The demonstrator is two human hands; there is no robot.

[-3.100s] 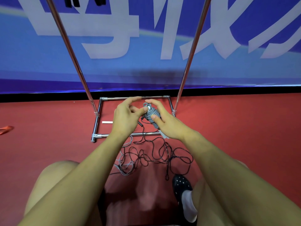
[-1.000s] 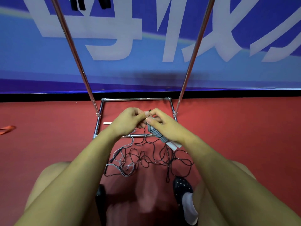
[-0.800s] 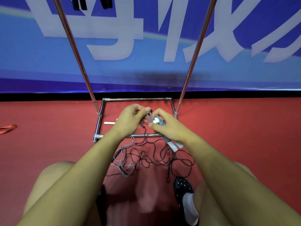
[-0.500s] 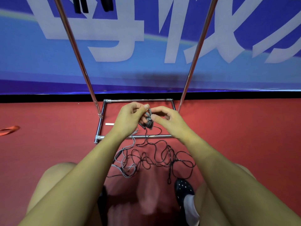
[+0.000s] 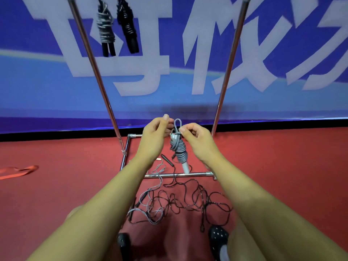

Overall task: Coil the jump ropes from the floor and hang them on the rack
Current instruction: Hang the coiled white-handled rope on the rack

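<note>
Grey coiled jump rope point(image 5: 178, 149) held upright in front of the rack point(image 5: 105, 98), between its two slanted poles and above its floor frame. Long axis near vertical: small hanging loop point(image 5: 178, 123) at the top, white handle end point(image 5: 185, 167) pointing down toward the frame's near bar. Left hand point(image 5: 155, 135) curled at the bundle's upper left, fingertips at the loop's base; exact contact hidden behind the rope. Right hand point(image 5: 196, 138) on the upper right, thumb and forefinger pinching the cord just below the loop. Both hands about equally near the loop, the bundle hanging below the grip. Already on the rack's upper left: a silver-wrapped bundle point(image 5: 105, 32) and a black bundle point(image 5: 128, 29). Top bar out of view, so the lift likely straight up, loop leading. Loose black and grey ropes point(image 5: 180, 200) lying tangled on the floor on the near side of the rack, not yet coiled. Red strap point(image 5: 17, 171) well to the rack's left.
</note>
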